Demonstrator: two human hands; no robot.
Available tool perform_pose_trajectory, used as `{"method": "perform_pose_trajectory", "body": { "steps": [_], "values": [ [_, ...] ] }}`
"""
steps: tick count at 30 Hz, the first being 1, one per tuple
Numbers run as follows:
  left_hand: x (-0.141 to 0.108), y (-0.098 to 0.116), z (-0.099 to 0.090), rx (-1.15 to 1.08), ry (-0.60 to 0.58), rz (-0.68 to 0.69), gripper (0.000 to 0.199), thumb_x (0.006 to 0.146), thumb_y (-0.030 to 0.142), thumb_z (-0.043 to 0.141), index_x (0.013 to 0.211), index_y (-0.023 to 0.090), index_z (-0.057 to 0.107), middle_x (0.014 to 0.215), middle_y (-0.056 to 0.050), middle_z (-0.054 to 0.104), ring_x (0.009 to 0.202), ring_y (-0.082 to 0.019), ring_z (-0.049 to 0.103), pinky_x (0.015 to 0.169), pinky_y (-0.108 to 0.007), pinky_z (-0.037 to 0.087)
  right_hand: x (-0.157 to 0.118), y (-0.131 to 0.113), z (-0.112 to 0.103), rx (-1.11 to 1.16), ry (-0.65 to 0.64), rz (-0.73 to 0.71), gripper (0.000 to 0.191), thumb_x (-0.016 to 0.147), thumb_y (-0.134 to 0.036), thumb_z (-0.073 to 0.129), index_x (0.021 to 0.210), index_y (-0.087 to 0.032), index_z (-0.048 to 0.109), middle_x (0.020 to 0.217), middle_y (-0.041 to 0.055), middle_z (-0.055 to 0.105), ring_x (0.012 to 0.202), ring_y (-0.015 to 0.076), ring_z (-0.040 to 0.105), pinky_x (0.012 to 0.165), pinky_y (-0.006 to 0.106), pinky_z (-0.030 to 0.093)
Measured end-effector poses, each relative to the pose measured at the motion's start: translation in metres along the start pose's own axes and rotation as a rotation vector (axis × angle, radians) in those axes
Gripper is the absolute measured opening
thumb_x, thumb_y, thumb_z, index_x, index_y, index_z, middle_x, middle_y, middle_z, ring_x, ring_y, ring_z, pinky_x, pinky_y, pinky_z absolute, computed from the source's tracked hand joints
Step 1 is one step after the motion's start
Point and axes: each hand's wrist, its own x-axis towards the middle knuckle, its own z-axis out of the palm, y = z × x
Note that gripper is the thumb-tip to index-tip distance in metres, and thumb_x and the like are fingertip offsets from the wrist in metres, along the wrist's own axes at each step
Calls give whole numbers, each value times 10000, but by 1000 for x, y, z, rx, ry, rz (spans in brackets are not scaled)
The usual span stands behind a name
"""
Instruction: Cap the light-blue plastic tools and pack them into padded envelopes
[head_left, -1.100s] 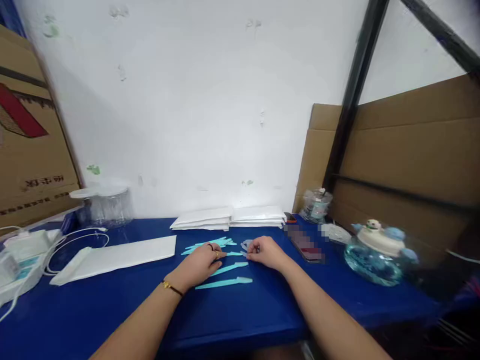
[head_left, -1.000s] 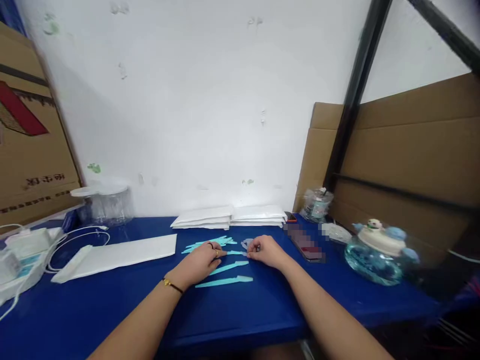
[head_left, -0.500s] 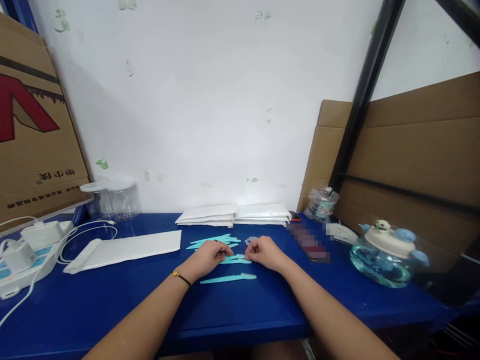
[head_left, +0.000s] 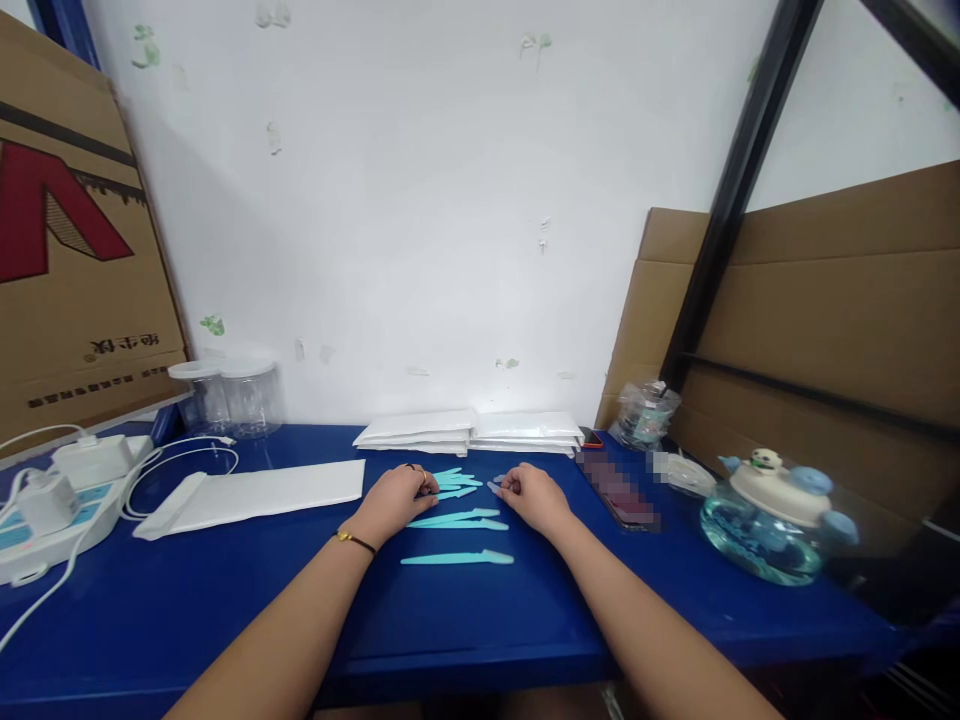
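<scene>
Wall [head_left: 420, 200], white and marked with torn patches, rises behind the back edge of the blue counter [head_left: 457, 630]. A printed carton [head_left: 82, 240] stands at the left end; cardboard panels [head_left: 840, 290] and a dark slanting post [head_left: 720, 230] stand at the right.

Along the back edge sit two clear jars [head_left: 251, 400] with white lids, towards the left corner, two stacks of white packets [head_left: 414, 432] side by side near the middle, and a plastic-wrapped container [head_left: 646, 413] towards the right corner. A power strip [head_left: 97, 525] with white chargers occupies the left end; a single white packet [head_left: 270, 495] lies between it and the hands. A phone [head_left: 619, 495] and a blue-green glass vessel [head_left: 765, 540] stand to the right.

The front edge runs unbroken between the forearms, with blue surface extending from it to the nearest turquoise stick [head_left: 454, 559]. Beyond that stick lie two more sticks [head_left: 469, 524], touching, then a loose pile [head_left: 457, 479] before the packet stacks.

The left hand [head_left: 397, 500] has its fingers curled at the pile's left end; any grip cannot be confirmed. The right hand [head_left: 534, 497] has fingertips drawn together at small translucent pieces [head_left: 494, 485]; whether it holds one cannot be told.
</scene>
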Motion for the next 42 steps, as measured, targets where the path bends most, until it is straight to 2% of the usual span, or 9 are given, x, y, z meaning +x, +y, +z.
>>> {"method": "perform_pose_trajectory", "body": {
  "steps": [5, 8, 19, 26, 30, 32, 36, 39, 42],
  "values": [
    [0, 6, 0, 59, -15, 58, 201, 836, 272, 475, 795, 224, 666, 806, -17, 648, 728, -155, 579, 634, -236, 371, 1, 2, 2, 38, -38, -50, 13, 726, -188, 647, 714, -190, 645, 771, 10, 601, 669, 125, 544, 562, 206, 348],
    [-1, 8, -1, 50, -23, 111, 237, 857, 270, 442, 783, 215, 661, 802, -20, 657, 734, -153, 583, 642, -232, 366, -1, 0, 0, 52, -56, -106, 44, 744, -156, 634, 720, -191, 646, 788, -1, 587, 668, 111, 540, 593, 203, 357],
    [0, 12, 3, -62, -35, 119, 246, 850, 284, 439, 805, 216, 670, 867, -29, 676, 797, -170, 592, 712, -234, 408, -6, -12, -2, 61, -84, -282, 77, 786, -168, 609, 745, -213, 656, 813, -13, 583, 704, 110, 563, 629, 200, 382],
    [-4, 24, -1, -158, -90, 158, 236, 838, 290, 449, 819, 212, 671, 869, -17, 677, 780, -156, 593, 692, -218, 414, -8, -13, -8, 202, -145, -362, 97, 762, -166, 614, 736, -209, 696, 767, -3, 609, 660, 112, 556, 602, 197, 395],
    [-4, 9, -7, -24, 47, 32, 217, 823, 294, 474, 900, 216, 662, 898, -35, 656, 804, -179, 590, 699, -247, 422, -1, 11, -25, 198, 53, -212, 153, 799, -251, 555, 795, -203, 701, 784, 12, 639, 675, 134, 561, 629, 225, 407],
    [-3, -3, -9, 69, 82, -39, 209, 799, 267, 499, 926, 217, 658, 907, -44, 651, 837, -198, 591, 725, -267, 421, 3, 24, -31, 145, 114, -132, 151, 780, -243, 551, 764, -190, 692, 765, 16, 643, 676, 147, 561, 638, 241, 404],
    [-1, -15, -8, 141, 49, -90, 203, 778, 268, 536, 937, 232, 656, 901, -40, 656, 832, -208, 599, 720, -276, 417, 3, 36, -30, 120, 67, -122, 153, 755, -217, 547, 779, -192, 696, 775, 19, 643, 678, 152, 564, 625, 242, 404],
    [-1, -14, -7, 144, 37, -85, 182, 782, 254, 536, 922, 234, 651, 893, -34, 650, 809, -197, 600, 694, -267, 411, -1, 29, -26, 78, -21, -188, 191, 767, -225, 552, 891, -211, 696, 882, 25, 630, 711, 145, 572, 642, 236, 411],
    [-2, -10, -8, 148, 33, -91, 167, 790, 263, 537, 914, 234, 645, 858, -30, 632, 783, -192, 592, 660, -264, 403, -3, 19, -24, -67, -77, -254, 185, 784, -244, 569, 923, -223, 689, 940, 33, 610, 759, 148, 582, 670, 238, 406]
  ]
}}
